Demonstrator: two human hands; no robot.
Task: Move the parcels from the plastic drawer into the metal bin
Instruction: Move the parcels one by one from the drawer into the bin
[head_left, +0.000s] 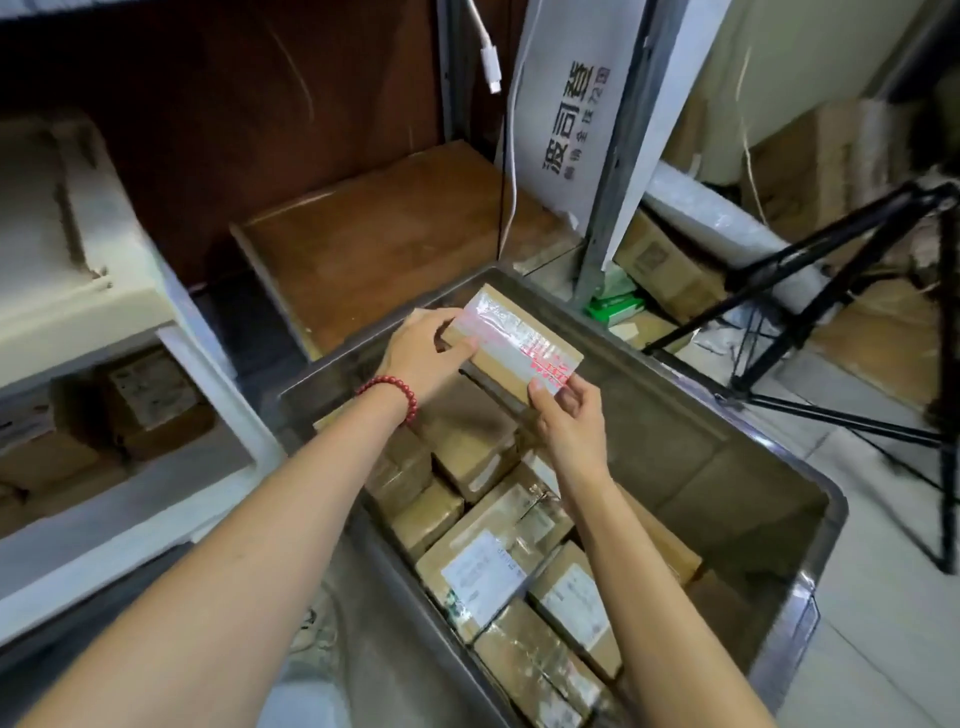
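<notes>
Both hands hold one brown cardboard parcel (519, 332), sealed with clear tape printed in red, above the far end of the metal bin (675, 441). The left hand (431, 353) grips the parcel's left end, fingers curled over its edge, with a red bead bracelet (395, 389) on the wrist. The right hand (569, 415) pinches the near right corner between thumb and fingers. The parcel is tilted and sits higher than the stacked parcels (478, 571) that fill the left side of the bin, several bearing white labels; the bin's right side shows bare metal. To the left, the white plastic drawer (156, 519) stands open with more brown boxes (150, 400) inside. Beyond the bin lie a wooden board (395, 228) and a hanging white cable (491, 57); a black tripod (831, 249) stands at the right on the floor
</notes>
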